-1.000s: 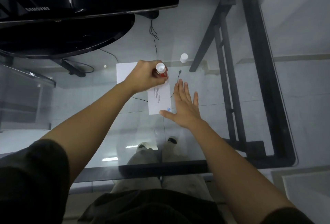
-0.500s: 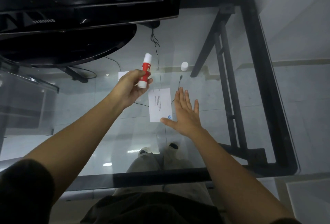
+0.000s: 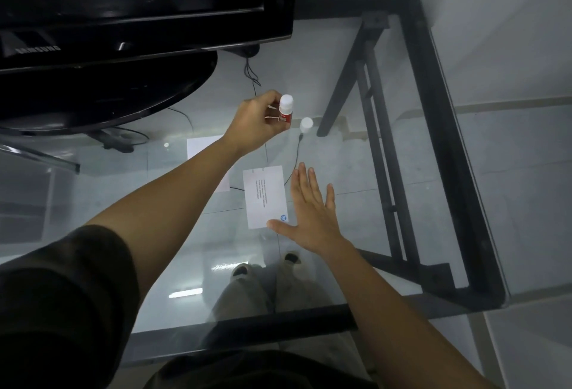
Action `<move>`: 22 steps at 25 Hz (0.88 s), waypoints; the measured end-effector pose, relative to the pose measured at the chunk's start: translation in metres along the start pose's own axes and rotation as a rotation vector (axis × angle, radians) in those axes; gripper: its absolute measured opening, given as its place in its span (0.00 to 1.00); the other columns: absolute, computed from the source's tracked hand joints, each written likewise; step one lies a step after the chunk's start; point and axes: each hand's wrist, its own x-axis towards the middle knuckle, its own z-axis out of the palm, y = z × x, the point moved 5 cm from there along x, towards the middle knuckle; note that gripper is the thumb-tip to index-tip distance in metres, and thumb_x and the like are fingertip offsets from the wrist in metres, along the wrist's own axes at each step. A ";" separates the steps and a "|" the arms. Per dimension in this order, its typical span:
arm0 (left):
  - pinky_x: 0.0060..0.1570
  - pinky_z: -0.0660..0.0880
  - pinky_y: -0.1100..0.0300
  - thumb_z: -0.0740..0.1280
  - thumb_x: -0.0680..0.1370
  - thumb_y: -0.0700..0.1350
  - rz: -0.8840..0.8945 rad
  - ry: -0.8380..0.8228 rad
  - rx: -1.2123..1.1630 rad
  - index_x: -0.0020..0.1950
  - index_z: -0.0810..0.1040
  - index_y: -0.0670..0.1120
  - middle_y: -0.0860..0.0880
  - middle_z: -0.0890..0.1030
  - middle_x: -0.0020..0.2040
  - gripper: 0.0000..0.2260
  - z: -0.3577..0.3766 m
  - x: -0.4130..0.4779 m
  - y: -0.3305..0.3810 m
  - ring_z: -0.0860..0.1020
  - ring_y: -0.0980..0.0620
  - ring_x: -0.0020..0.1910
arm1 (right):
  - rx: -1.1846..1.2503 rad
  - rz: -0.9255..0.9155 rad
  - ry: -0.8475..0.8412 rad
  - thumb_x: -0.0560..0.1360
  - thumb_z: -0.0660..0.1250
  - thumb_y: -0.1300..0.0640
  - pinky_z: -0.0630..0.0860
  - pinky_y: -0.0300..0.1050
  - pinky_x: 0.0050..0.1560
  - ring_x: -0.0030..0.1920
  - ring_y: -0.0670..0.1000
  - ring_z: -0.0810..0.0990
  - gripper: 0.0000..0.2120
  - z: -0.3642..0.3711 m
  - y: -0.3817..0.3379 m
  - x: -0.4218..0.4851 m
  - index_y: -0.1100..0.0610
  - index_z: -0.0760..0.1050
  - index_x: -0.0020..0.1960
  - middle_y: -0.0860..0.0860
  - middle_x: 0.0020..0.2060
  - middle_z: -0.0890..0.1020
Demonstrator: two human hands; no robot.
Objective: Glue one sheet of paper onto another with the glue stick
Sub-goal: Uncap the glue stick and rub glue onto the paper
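Note:
A small white sheet (image 3: 266, 196) with printed lines and a blue logo lies on the glass table (image 3: 402, 202). A second white sheet (image 3: 202, 145) lies further back and left, partly hidden under my left forearm. My left hand (image 3: 257, 123) is raised above the table and grips the red and white glue stick (image 3: 285, 109), held upright beyond both sheets. The stick's white cap (image 3: 306, 124) stands on the glass just right of it. My right hand (image 3: 309, 212) lies flat with fingers spread, its thumb touching the near right corner of the printed sheet.
A black monitor (image 3: 139, 10) on a round black stand (image 3: 108, 94) fills the back left. Thin cables (image 3: 295, 156) run across behind the sheets. The table's black metal frame (image 3: 439, 128) shows along the right side and the near edge. My legs and shoes show through the glass.
My left hand lifted the glue stick off the printed sheet, swung it up and left, then carried it back and right toward the cap. My right hand stayed flat beside the sheet.

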 end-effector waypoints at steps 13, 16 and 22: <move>0.51 0.76 0.53 0.72 0.72 0.44 0.005 -0.052 0.254 0.61 0.75 0.41 0.41 0.78 0.54 0.19 -0.017 -0.110 -0.034 0.76 0.49 0.49 | 0.012 -0.018 -0.020 0.69 0.60 0.31 0.26 0.55 0.65 0.71 0.50 0.28 0.52 -0.003 -0.004 -0.004 0.53 0.29 0.72 0.50 0.73 0.31; 0.52 0.71 0.52 0.73 0.69 0.56 -0.054 -0.091 0.492 0.64 0.73 0.44 0.42 0.73 0.57 0.28 -0.007 -0.120 -0.046 0.72 0.45 0.55 | -0.002 -0.014 -0.013 0.69 0.59 0.30 0.26 0.55 0.65 0.71 0.50 0.28 0.51 -0.002 -0.002 -0.003 0.53 0.29 0.72 0.50 0.73 0.31; 0.53 0.71 0.51 0.72 0.68 0.59 -0.142 -0.109 0.369 0.57 0.76 0.47 0.45 0.73 0.57 0.23 0.001 -0.115 -0.049 0.70 0.46 0.57 | 0.000 -0.020 0.000 0.68 0.59 0.30 0.27 0.54 0.64 0.71 0.48 0.28 0.51 0.000 0.001 -0.001 0.53 0.30 0.73 0.50 0.74 0.32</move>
